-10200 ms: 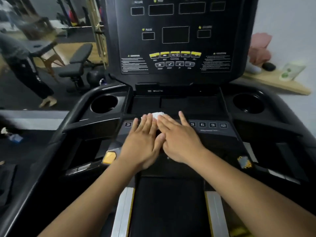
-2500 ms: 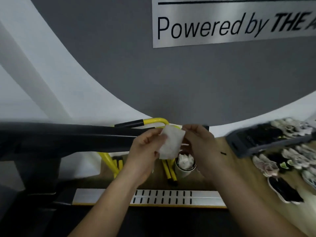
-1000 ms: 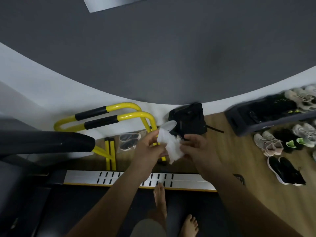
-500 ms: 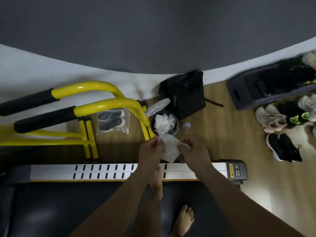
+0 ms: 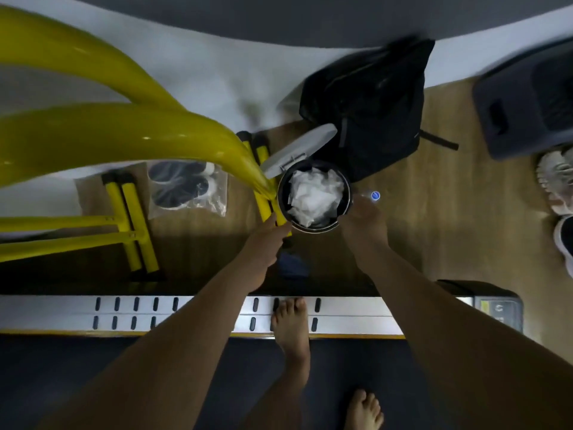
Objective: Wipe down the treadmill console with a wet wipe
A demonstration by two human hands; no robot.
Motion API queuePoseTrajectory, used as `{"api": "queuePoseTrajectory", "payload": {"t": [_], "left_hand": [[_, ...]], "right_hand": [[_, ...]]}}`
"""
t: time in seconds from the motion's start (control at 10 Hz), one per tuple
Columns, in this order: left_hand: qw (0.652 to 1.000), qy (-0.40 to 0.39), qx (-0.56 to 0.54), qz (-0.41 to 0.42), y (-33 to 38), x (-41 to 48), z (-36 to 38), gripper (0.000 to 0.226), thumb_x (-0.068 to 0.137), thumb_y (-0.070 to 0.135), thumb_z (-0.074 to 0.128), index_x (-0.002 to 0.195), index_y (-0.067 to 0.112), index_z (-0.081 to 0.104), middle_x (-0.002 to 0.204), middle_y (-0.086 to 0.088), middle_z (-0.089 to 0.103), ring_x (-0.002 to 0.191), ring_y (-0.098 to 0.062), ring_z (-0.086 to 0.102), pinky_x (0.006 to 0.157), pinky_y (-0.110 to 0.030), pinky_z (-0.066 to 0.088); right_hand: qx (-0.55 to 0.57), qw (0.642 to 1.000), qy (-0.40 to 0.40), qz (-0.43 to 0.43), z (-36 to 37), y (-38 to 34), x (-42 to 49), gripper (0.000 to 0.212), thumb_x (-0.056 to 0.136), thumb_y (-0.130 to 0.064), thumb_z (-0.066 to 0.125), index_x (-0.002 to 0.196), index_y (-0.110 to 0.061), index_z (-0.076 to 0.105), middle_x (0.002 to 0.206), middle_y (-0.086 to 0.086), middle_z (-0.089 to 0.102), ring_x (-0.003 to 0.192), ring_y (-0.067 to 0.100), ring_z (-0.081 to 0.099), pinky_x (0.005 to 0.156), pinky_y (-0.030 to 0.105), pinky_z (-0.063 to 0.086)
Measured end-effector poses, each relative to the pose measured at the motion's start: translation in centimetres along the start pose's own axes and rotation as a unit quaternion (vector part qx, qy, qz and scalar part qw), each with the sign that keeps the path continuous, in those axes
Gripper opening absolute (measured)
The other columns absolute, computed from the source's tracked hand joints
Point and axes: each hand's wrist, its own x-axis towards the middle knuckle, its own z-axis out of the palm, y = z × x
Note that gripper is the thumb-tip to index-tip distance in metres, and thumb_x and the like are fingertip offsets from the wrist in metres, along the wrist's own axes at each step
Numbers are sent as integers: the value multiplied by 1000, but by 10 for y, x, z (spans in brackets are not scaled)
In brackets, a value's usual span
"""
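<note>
A wooden floor (image 5: 434,243) lay beyond the treadmill's side rail (image 5: 356,318). Both arms were stretched down to a small open bin (image 5: 313,230). The left hand (image 5: 263,243) was at its left rim, fingers fairly straight and empty. The right hand (image 5: 366,228) was at its right rim, too blurred to tell its grip. Crumpled white wipes (image 5: 314,197) lay inside the bin.

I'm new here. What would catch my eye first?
The round bin in mid-floor, its lid tipped open and stuffed with crumpled white wipes, draws the eye first, with the left hand and right hand reaching down beside its rim. Next come the big yellow bars sweeping in from the left, and the black backpack by the wall behind the bin.
</note>
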Motion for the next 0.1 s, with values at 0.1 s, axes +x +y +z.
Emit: {"api": "queuePoseTrajectory", "payload": {"t": [0.1], "left_hand": [[999, 6, -35, 8, -1, -11, -5, 22, 106, 23, 33, 100, 32, 52, 112, 6, 55, 112, -13, 52, 98, -34, 35]], "right_hand": [[-38, 999, 6, -34, 1, 0, -13, 29, 89, -16, 56, 117, -10, 61, 100, 1, 62, 90, 21, 59, 65, 18, 41]]}}
